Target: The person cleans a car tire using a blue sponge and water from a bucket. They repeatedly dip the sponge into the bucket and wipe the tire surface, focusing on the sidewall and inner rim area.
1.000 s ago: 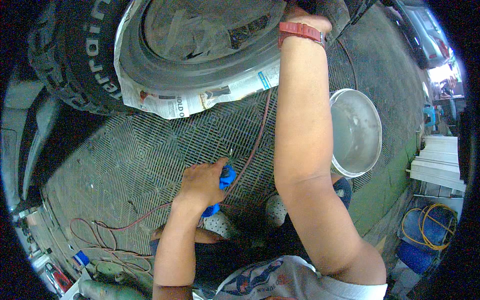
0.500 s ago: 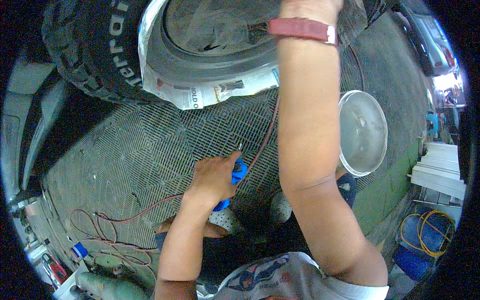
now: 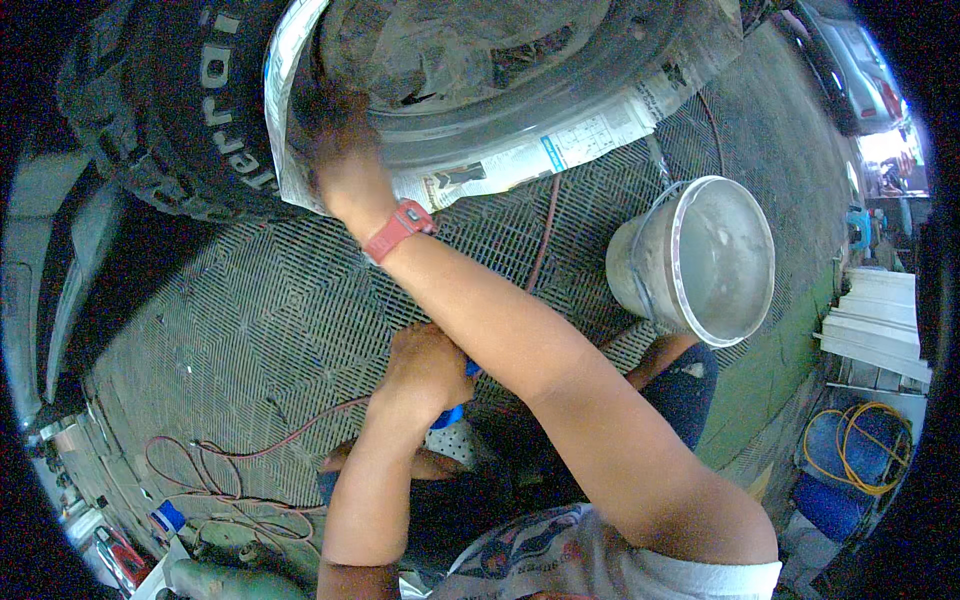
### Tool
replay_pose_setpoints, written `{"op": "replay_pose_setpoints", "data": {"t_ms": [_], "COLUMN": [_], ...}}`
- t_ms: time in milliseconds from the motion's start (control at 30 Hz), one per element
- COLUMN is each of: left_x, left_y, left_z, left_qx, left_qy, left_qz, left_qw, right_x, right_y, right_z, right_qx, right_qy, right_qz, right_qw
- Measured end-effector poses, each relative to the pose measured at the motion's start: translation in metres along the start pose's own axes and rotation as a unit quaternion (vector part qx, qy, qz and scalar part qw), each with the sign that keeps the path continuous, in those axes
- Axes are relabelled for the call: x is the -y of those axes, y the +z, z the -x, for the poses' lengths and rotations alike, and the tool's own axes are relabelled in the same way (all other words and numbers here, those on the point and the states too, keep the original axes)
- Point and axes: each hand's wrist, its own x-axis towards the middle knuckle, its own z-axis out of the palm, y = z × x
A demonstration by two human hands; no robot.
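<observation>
A large black tyre (image 3: 165, 120) with raised white lettering fills the upper left. Newspaper (image 3: 590, 135) is tucked around the edge of its grey wheel rim (image 3: 470, 135). My right hand (image 3: 350, 165), with a red watch on the wrist, is at the lower left of the rim beside the newspaper; motion smears its fingers, so what they do is unclear. Lower down, my left hand (image 3: 425, 370) is closed round a blue air blow gun (image 3: 447, 417), mostly hidden by the hand and my right forearm. A thin reddish hose (image 3: 545, 235) passes nearby.
A pale bucket (image 3: 630, 265) of cloudy liquid stands to the right on ribbed floor tiles (image 3: 270, 300). Coils of reddish hose (image 3: 225, 470) lie at lower left near a green tank (image 3: 225, 580). A blue drum (image 3: 845, 455) with yellow hose sits far right.
My right hand has swept from the top right of the wheel down to its lower left, uncovering the newspaper and bucket. My left hand keeps its hold on the blow gun, almost in place.
</observation>
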Motion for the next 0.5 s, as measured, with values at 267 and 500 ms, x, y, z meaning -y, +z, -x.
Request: {"op": "replay_pose_setpoints", "data": {"t_ms": [267, 500], "left_x": [0.002, 0.003], "left_y": [0.009, 0.007], "left_z": [-0.010, 0.007], "left_qx": [-0.092, -0.068], "left_qy": [0.055, 0.005], "left_qz": [0.019, 0.041], "left_qw": [0.994, 0.997], "right_x": [-0.198, -0.261], "right_y": [-0.062, -0.181], "right_z": [0.047, 0.017], "right_qx": [0.286, 0.286], "right_qy": [-0.025, -0.089], "right_qz": [0.344, 0.477], "right_qw": [0.894, 0.826]}}
